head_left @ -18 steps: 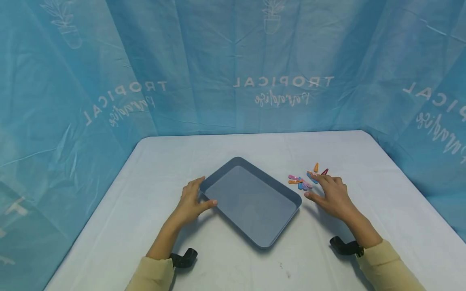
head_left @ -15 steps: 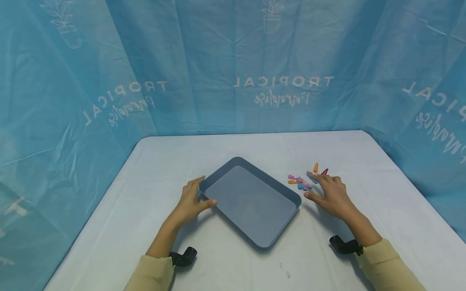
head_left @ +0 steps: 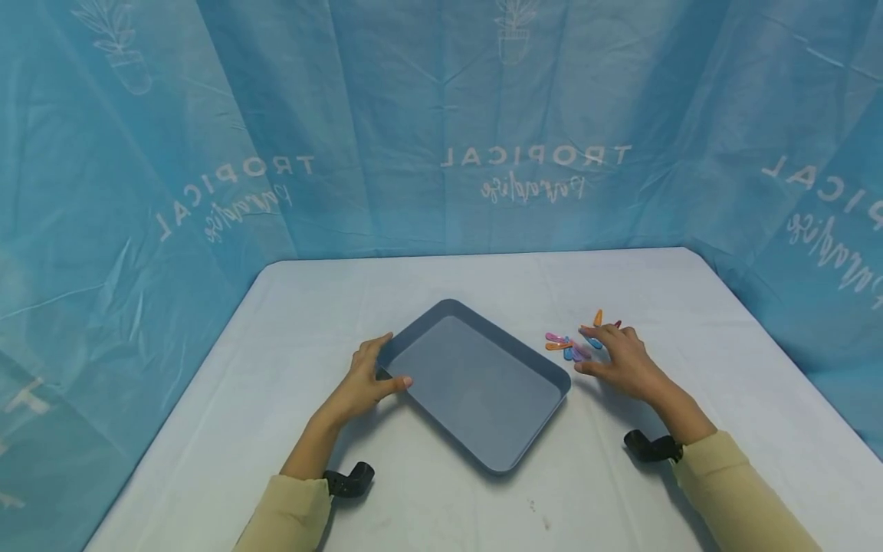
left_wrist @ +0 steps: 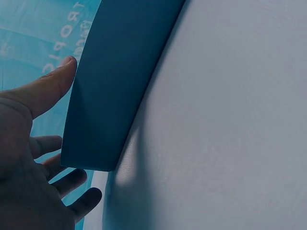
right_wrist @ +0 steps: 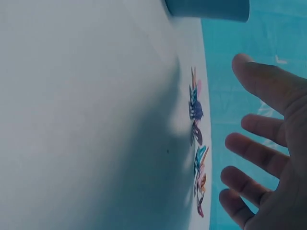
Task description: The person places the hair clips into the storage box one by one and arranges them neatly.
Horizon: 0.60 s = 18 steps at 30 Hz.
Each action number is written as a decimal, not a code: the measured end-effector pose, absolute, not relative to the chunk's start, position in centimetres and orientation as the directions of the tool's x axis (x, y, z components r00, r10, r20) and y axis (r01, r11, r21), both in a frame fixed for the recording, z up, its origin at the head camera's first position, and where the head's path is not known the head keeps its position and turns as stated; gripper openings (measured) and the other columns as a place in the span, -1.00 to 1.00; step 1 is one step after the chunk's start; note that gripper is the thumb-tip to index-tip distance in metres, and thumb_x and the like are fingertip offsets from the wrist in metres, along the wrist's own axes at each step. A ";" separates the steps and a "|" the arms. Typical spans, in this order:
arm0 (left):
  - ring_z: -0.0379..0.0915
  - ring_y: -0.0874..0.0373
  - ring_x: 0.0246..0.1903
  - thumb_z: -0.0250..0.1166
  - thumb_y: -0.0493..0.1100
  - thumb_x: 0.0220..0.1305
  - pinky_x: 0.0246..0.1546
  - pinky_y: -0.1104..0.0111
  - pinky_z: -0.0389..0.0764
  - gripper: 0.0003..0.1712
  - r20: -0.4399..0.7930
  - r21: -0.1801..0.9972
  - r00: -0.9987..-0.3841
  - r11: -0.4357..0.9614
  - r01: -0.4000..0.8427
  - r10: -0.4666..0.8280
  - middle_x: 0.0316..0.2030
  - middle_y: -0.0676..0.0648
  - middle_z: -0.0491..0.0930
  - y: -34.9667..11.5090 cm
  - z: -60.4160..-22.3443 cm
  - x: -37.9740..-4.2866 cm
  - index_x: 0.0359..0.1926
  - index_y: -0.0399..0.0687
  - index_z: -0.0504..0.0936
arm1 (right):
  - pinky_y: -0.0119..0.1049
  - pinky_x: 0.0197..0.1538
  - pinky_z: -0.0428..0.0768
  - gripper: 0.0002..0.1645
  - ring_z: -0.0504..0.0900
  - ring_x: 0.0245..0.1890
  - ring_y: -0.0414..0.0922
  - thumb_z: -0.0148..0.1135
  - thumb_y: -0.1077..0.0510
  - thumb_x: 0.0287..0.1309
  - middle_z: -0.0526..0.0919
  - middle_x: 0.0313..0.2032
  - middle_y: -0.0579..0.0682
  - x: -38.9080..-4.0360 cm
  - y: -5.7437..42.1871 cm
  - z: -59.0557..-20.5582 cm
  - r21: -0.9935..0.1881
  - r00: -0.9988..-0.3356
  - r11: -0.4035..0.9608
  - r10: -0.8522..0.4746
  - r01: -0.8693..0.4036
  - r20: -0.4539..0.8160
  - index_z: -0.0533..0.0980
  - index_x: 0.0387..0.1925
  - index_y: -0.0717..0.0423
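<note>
A grey rectangular tray (head_left: 476, 383) lies turned cornerwise on the white-covered table. My left hand (head_left: 362, 387) is at its left corner, thumb right at the rim and fingers spread along the far side; the left wrist view shows the thumb (left_wrist: 57, 81) against the upper edge of the tray wall (left_wrist: 115, 86). To the right of the tray lies a loose group of colourful snap hair clips (head_left: 557, 346), orange, pink, blue, purple and dark red. My right hand (head_left: 624, 366) hovers over their right side, fingers parted, nothing held, partly covering some clips.
A white cloth (head_left: 386, 291) covers the table. Blue printed curtains (head_left: 538, 100) hang behind it and at both sides. A black wrist camera (head_left: 352, 481) sits on the left wrist, another black camera (head_left: 648, 447) on the right.
My right hand has shifted slightly to the left, its fingertips now further over the clips. My left hand and the tray stay practically where they were.
</note>
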<state>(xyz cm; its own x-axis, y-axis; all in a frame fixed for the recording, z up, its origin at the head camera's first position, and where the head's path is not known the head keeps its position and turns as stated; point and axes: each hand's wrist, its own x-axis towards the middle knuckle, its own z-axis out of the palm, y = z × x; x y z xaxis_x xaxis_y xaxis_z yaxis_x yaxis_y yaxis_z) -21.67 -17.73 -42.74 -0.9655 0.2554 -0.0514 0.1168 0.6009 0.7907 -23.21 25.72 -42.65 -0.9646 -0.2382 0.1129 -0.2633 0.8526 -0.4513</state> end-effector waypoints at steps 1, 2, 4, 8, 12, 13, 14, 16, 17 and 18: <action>-0.20 -0.17 0.42 0.36 0.12 0.11 0.24 -0.23 0.17 0.07 -0.054 0.792 -0.965 0.600 0.115 0.256 0.43 -0.17 -0.10 -17.7 -42.8 -21.7 0.48 0.04 -0.07 | 0.28 0.06 0.31 -0.19 0.21 0.14 0.29 0.36 -0.06 0.04 0.32 0.24 0.36 -23.4 25.8 -42.7 -0.451 -0.963 0.851 -0.246 -0.269 0.110 0.33 0.28 0.18; -0.20 -0.18 0.42 0.36 0.12 0.12 0.24 -0.23 0.17 0.06 -0.057 0.792 -0.964 0.599 0.114 0.258 0.43 -0.18 -0.11 -17.7 -42.8 -21.7 0.48 0.04 -0.07 | 0.28 0.06 0.32 -0.20 0.21 0.14 0.29 0.36 -0.05 0.04 0.32 0.24 0.35 -23.6 25.9 -42.8 -0.454 -0.961 0.848 -0.254 -0.275 0.108 0.34 0.27 0.18; -0.21 -0.19 0.42 0.35 0.12 0.13 0.23 -0.24 0.17 0.06 -0.062 0.792 -0.964 0.601 0.111 0.260 0.44 -0.18 -0.12 -17.7 -42.8 -21.7 0.48 0.04 -0.08 | 0.30 0.08 0.29 -0.22 0.20 0.16 0.31 0.36 -0.04 0.04 0.32 0.23 0.36 -24.0 26.1 -43.0 -0.462 -0.957 0.839 -0.270 -0.287 0.105 0.36 0.25 0.18; -0.22 -0.22 0.43 0.34 0.13 0.13 0.23 -0.24 0.17 0.07 -0.078 0.799 -0.962 0.594 0.097 0.262 0.44 -0.20 -0.15 -17.8 -43.0 -21.7 0.48 0.03 -0.09 | 0.28 0.09 0.26 -0.24 0.21 0.15 0.29 0.39 -0.02 0.02 0.37 0.19 0.32 -24.7 26.3 -43.4 -0.475 -0.951 0.826 -0.290 -0.304 0.105 0.39 0.23 0.18; -0.22 -0.23 0.43 0.34 0.14 0.13 0.24 -0.24 0.17 0.08 -0.086 0.804 -0.960 0.588 0.091 0.266 0.44 -0.21 -0.17 -17.9 -43.2 -21.8 0.48 0.02 -0.11 | 0.15 0.00 0.30 -0.25 0.27 0.04 0.20 0.41 -0.03 -0.01 0.43 0.13 0.26 -25.2 25.9 -43.5 -0.462 -0.951 0.833 -0.286 -0.305 0.113 0.42 0.20 0.16; -0.23 -0.23 0.43 0.34 0.14 0.13 0.24 -0.24 0.17 0.09 -0.084 0.804 -0.960 0.587 0.093 0.268 0.44 -0.21 -0.16 -17.9 -43.2 -21.9 0.48 0.01 -0.11 | 0.13 -0.01 0.31 -0.25 0.28 0.02 0.18 0.41 -0.04 -0.02 0.44 0.12 0.25 -25.3 25.8 -43.5 -0.457 -0.953 0.837 -0.281 -0.300 0.111 0.43 0.20 0.15; -0.23 -0.23 0.43 0.34 0.14 0.13 0.24 -0.24 0.16 0.09 -0.083 0.803 -0.960 0.588 0.095 0.268 0.44 -0.21 -0.16 -17.8 -43.2 -21.9 0.48 0.01 -0.11 | 0.12 -0.02 0.31 -0.25 0.28 0.02 0.17 0.41 -0.05 -0.02 0.44 0.12 0.23 -25.5 25.7 -43.5 -0.454 -0.955 0.841 -0.277 -0.294 0.105 0.43 0.20 0.14; -0.23 -0.22 0.44 0.34 0.15 0.12 0.25 -0.23 0.16 0.09 -0.082 0.805 -0.959 0.586 0.097 0.272 0.44 -0.21 -0.16 -17.8 -43.1 -21.9 0.49 0.00 -0.12 | 0.11 -0.02 0.30 -0.25 0.28 0.01 0.16 0.41 -0.06 -0.02 0.45 0.12 0.22 -25.7 25.6 -43.5 -0.446 -0.958 0.848 -0.271 -0.286 0.098 0.42 0.20 0.14; -0.22 -0.22 0.44 0.34 0.14 0.13 0.25 -0.23 0.16 0.09 -0.082 0.807 -0.958 0.582 0.098 0.275 0.44 -0.21 -0.16 -17.8 -43.1 -21.9 0.49 -0.01 -0.12 | 0.10 -0.01 0.30 -0.24 0.28 0.02 0.16 0.41 -0.06 -0.02 0.45 0.12 0.21 -25.8 25.6 -43.6 -0.441 -0.959 0.852 -0.268 -0.281 0.094 0.42 0.20 0.14; -0.22 -0.23 0.44 0.34 0.14 0.13 0.25 -0.22 0.16 0.09 -0.081 0.809 -0.957 0.579 0.099 0.278 0.44 -0.21 -0.16 -17.8 -43.1 -21.9 0.48 -0.01 -0.12 | 0.11 -0.02 0.30 -0.24 0.28 0.01 0.17 0.41 -0.06 -0.03 0.45 0.12 0.21 -25.9 25.6 -43.7 -0.435 -0.959 0.855 -0.269 -0.282 0.092 0.42 0.20 0.14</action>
<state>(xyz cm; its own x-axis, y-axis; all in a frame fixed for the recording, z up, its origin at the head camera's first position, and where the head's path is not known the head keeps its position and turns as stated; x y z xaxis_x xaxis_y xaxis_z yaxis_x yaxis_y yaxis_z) -21.91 -17.77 -43.09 -0.9573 0.2775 -0.0809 0.0995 0.5790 0.8092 -25.89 25.60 -43.65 -0.9588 -0.2688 0.0922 -0.2816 0.8553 -0.4348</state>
